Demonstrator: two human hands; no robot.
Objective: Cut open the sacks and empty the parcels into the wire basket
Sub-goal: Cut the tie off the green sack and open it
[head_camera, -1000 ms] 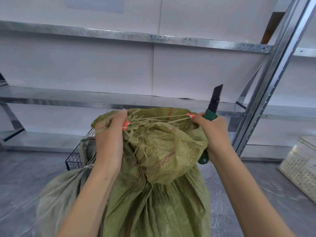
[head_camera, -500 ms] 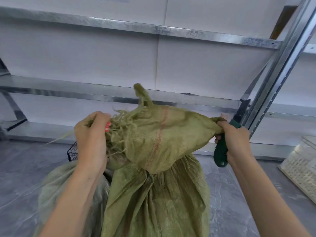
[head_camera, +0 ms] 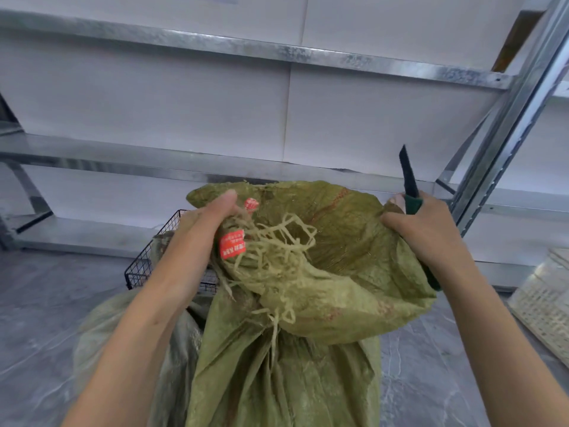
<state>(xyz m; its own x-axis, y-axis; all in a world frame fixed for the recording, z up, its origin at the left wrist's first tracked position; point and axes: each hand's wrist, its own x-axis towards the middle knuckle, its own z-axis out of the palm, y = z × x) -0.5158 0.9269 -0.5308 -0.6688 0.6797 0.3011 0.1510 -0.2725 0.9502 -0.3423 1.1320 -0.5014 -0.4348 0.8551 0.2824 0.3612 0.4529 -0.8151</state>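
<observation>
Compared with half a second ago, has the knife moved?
Yes. The knife in the right hand has come leftward, away from the slanted shelf post its blade overlapped before; a gap now shows between them.

The wall (head_camera: 215,97) at the back is white, with a thin line (head_camera: 288,118) running down where two boards meet. In front of it stands a shiny grey metal rack (head_camera: 277,53) with long shelves and a leaning post (head_camera: 508,124) on the right. The floor (head_camera: 46,318) is grey with pale streaks. A white crate (head_camera: 542,300) sits on it at the right edge.
</observation>
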